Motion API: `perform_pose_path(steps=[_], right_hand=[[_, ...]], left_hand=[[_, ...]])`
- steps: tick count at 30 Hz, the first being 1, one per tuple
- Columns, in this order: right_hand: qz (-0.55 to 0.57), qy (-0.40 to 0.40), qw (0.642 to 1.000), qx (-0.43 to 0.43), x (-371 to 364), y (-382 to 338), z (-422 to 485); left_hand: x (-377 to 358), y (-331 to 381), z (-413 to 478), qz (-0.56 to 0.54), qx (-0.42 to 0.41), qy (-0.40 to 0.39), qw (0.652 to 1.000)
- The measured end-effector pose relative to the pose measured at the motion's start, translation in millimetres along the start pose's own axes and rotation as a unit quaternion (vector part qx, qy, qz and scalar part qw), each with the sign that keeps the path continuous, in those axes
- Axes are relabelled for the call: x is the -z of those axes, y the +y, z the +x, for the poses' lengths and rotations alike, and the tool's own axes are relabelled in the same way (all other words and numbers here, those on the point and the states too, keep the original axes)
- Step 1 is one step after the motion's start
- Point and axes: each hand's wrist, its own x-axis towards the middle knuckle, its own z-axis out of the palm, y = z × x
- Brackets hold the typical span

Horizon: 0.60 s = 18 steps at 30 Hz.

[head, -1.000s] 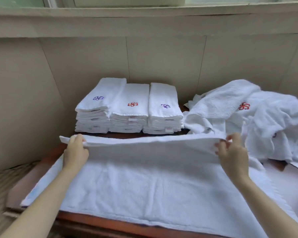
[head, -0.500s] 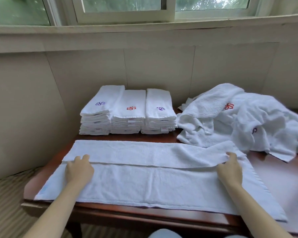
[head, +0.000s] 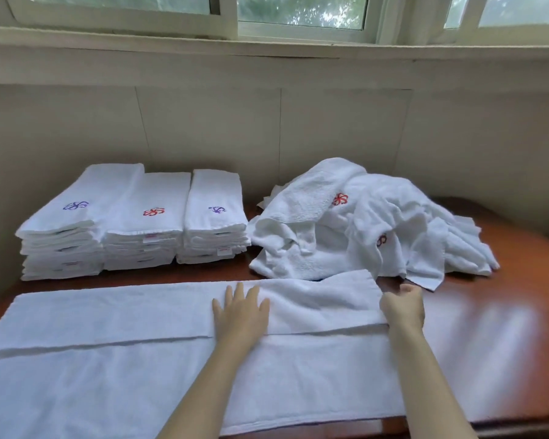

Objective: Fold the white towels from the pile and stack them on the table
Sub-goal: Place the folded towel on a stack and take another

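Observation:
A long white towel [head: 114,353] lies spread across the front of the wooden table [head: 501,327], its far edge folded toward me. My left hand [head: 241,312] lies flat with spread fingers on the folded flap near the middle. My right hand [head: 403,307] grips the flap's right end with curled fingers. A loose pile of white towels [head: 362,226] with red and purple logos sits at the back right. Three stacks of folded towels [head: 133,223] stand at the back left.
A panelled wall runs close behind the table, below a window sill [head: 267,49]. Bare wood shows at the table's right side. The towel's front edge hangs near the table's front edge.
My left hand has slid from the flap's left end to its middle and now lies flat. My right hand stays at the right end. The view has shifted left and closer.

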Motion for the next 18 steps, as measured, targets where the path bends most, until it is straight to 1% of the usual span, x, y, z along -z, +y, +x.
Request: perform_pose_path(steps=[2, 4, 5, 8, 9, 10, 11, 12, 13, 14, 15, 16, 18], right_hand=[[-0.038, -0.051, 0.998, 0.012, 2.9, 3.6, 20.4], [-0.019, -0.097, 0.995, 0.028, -0.2, -0.3, 31.1], [-0.017, -0.109, 0.993, 0.042, -4.6, -3.2, 34.9], [-0.073, -0.132, 0.983, 0.102, -21.5, -8.8, 41.0], [-0.075, -0.141, 0.980, 0.115, -25.9, -9.1, 42.2], [-0.052, -0.143, 0.981, 0.120, -27.9, -9.9, 43.9], [-0.013, -0.133, 0.984, 0.116, -26.6, -11.9, 45.9], [0.026, -0.106, 0.988, 0.113, -24.0, -14.9, 47.7], [0.048, -0.069, 0.990, 0.112, -21.0, -17.2, 49.8], [0.042, -0.033, 0.992, 0.112, -18.8, -18.5, 50.4], [0.000, -0.003, 0.994, 0.111, -17.7, -18.6, 49.1], [-0.066, 0.014, 0.992, 0.111, -17.6, -16.9, 45.4], [-0.200, 0.010, 0.973, 0.119, -18.2, -8.5, 38.1]], left_hand=[[-13.4, -0.5, 4.9, 0.026, 0.004, -0.010, 1.000], [-18.4, -3.6, 11.6, 0.035, -0.002, -0.016, 0.999], [-18.6, -4.4, 12.7, 0.041, -0.006, -0.018, 0.999], [-19.5, -3.6, 13.0, 0.061, -0.012, -0.022, 0.998], [-19.1, -3.9, 12.6, 0.066, -0.014, -0.022, 0.997], [-18.4, -3.8, 11.7, 0.068, -0.016, -0.023, 0.997], [-17.9, -3.4, 10.8, 0.067, -0.018, -0.024, 0.997], [-17.7, -2.4, 10.1, 0.066, -0.023, -0.025, 0.997], [-18.0, -1.4, 9.1, 0.066, -0.030, -0.025, 0.997], [-18.5, 0.0, 7.8, 0.065, -0.036, -0.025, 0.997], [-19.1, 1.5, 6.3, 0.066, -0.042, -0.026, 0.997], [-19.8, 2.4, 4.8, 0.065, -0.045, -0.029, 0.996], [-20.8, 3.2, 2.2, 0.064, -0.048, -0.027, 0.996]])
